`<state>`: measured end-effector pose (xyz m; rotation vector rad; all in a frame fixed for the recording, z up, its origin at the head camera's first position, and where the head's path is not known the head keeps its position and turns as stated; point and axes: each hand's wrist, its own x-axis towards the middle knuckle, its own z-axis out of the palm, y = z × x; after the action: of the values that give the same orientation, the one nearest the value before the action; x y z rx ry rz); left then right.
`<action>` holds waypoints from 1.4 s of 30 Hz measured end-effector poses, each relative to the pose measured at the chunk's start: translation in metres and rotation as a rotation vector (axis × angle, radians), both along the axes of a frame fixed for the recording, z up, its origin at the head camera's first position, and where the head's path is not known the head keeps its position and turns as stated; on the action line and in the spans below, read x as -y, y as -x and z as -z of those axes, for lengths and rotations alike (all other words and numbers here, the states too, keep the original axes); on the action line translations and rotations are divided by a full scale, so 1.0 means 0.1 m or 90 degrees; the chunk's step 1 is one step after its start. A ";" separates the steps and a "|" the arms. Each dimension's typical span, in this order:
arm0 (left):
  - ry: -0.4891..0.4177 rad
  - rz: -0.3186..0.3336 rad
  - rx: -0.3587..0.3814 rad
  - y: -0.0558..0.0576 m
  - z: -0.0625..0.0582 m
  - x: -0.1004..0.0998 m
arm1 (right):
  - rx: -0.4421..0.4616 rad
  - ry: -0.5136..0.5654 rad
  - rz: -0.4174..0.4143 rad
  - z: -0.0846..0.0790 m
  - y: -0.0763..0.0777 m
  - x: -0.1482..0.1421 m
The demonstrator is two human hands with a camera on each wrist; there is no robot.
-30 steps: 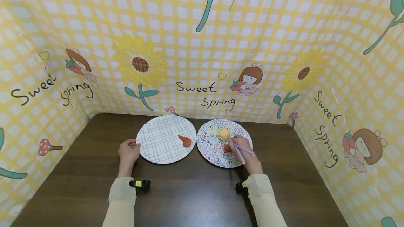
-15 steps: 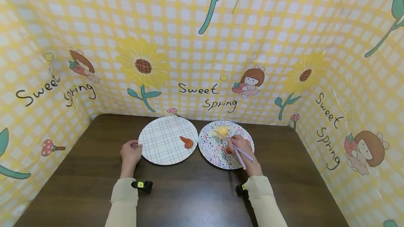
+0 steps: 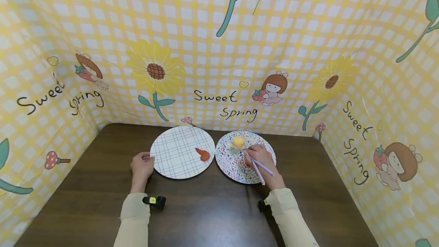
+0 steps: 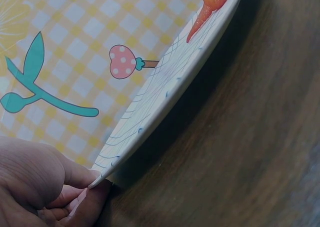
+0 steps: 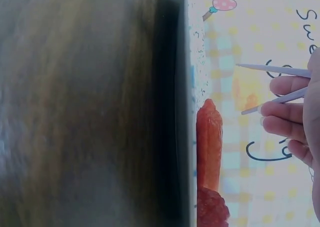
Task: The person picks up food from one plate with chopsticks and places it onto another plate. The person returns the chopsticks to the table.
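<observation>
"Head view, going left to right: what comes first?"

"Toward the table's [image 3: 195, 216] left edge, my left hand [image 3: 141, 167] pinches the rim of the plaid plate [image 3: 175, 155], thumb above and fingers below, as the left wrist view shows. I'd say that grip steadies it."

"Anything on it?"

"An orange-red piece [image 3: 204, 156] with a pointed end, near the plate's right rim."

"Further along?"

"Just beside it, the speckled plate [image 3: 223, 159]. Both sit by the table's far edge, side by side, probably so my arms needn't cross. A yellow ball [image 3: 239, 140] lies toward its far rim; a long reddish piece [image 5: 210, 147] is nearer me, a darker red lump [image 5: 212, 210] next to it."

"And your other hand?"

"My right hand [image 3: 263, 157] is over that plate, fingers curled round lilac chopsticks [image 5: 272, 68]. Their tips stand apart by the ball, a spread that seems suited to something round; I can't tell whether they touch it."

"Surface and room?"

"Dark, wood-grained table, gleaming toward the near edge. Yellow checked cloth [image 3: 212, 60] hangs behind and at both sides, printed with flowers and 'Sweet Spring'."
</observation>
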<state>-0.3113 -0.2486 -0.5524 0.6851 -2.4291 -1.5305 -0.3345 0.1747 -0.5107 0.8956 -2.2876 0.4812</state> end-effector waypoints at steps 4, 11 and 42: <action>-0.002 0.000 0.000 0.00 0.00 0.00 | -0.006 -0.010 -0.039 0.01 0.03 0.01; 0.000 -0.003 -0.002 0.01 0.00 0.01 | -0.002 -0.005 -0.084 -0.06 0.01 0.08; 0.002 0.008 -0.008 0.00 0.02 0.01 | 0.011 0.005 -0.150 -0.01 -0.01 0.41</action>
<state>-0.3117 -0.2497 -0.5543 0.6580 -2.4305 -1.5311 -0.3340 0.1334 -0.5099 1.1684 -2.2046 0.6003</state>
